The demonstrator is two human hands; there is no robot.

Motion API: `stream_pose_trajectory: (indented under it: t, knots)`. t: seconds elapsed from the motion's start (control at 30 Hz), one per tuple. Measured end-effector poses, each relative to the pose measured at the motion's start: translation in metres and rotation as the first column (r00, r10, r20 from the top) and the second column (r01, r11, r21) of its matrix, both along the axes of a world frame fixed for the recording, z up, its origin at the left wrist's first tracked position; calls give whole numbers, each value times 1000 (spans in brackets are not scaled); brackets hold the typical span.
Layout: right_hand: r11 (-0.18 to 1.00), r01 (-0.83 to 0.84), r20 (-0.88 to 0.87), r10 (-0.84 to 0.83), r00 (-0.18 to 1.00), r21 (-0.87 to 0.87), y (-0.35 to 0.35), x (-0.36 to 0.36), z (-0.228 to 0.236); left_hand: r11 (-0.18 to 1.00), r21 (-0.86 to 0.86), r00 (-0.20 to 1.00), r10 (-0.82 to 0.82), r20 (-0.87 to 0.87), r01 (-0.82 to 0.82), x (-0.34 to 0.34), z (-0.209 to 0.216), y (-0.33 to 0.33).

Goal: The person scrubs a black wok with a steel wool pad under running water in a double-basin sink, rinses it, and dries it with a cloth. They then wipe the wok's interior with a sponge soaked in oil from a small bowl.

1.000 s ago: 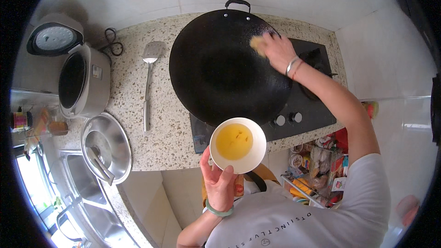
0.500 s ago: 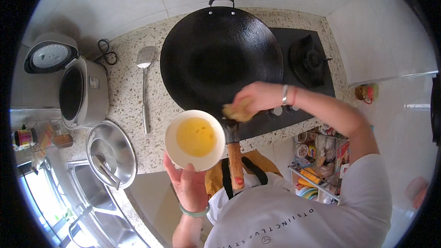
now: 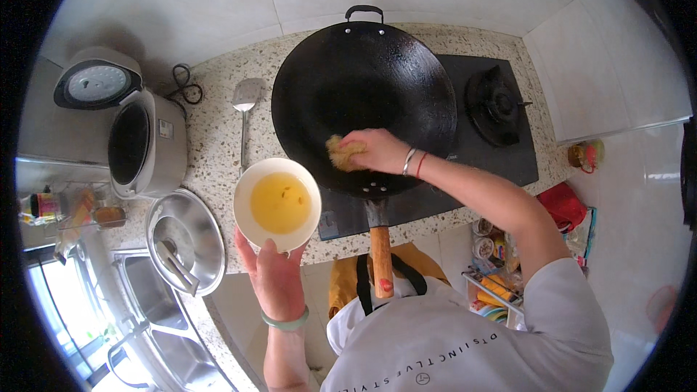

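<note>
My left hand (image 3: pixel 276 279) holds a white bowl (image 3: pixel 242 207) at its near rim, thumb on the edge. Yellow liquid (image 3: pixel 279 203) with a few small orange-brown bits lies in it. My right hand (image 3: pixel 377 151) is closed around a tan, fibrous loofah-like scrubber (image 3: pixel 344 152), held against the near inner side of a large black wok (image 3: pixel 363 94). The wok sits on the black stove (image 3: pixel 486 174), its wooden handle (image 3: pixel 381 254) toward me. Its inside looks dark and glossy, shinier at the right.
A steel spatula (image 3: pixel 246 94) lies left of the wok, its handle partly behind the bowl. Farther left stand an open rice cooker (image 3: pixel 163 141) and a round steel lid (image 3: pixel 210 236) beside the sink (image 3: pixel 149 287). A second burner (image 3: pixel 497 105) is at the right; a stocked rack (image 3: pixel 508 297) stands below.
My right hand has moved the scrubber from the wok's near rim by the handle leftward and inward. My left hand has carried the bowl leftward, away from the wok handle.
</note>
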State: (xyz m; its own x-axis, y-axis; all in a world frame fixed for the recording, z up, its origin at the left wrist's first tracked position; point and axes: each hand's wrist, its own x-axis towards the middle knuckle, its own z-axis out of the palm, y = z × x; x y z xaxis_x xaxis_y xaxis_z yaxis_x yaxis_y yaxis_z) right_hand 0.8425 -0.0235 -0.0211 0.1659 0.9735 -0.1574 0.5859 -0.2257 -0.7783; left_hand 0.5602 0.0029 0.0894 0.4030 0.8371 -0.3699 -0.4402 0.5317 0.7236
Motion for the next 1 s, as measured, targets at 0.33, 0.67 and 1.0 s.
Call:
stream_pose_trajectory:
  t: [0.33, 0.67, 1.0]
  knots:
    - [862, -5, 476, 285, 832, -508, -55, 79, 97, 989, -20, 989, -146, -22, 145, 27, 0, 7]
    - [776, 616, -891, -365, 271, -131, -66, 71, 64, 944, -64, 946, -320, 52, 323, 84, -15, 14]
    - [661, 741, -954, 132, -268, -116, -65, 9, 63, 932, -56, 933, -355, 66, 358, 120, -16, 6]
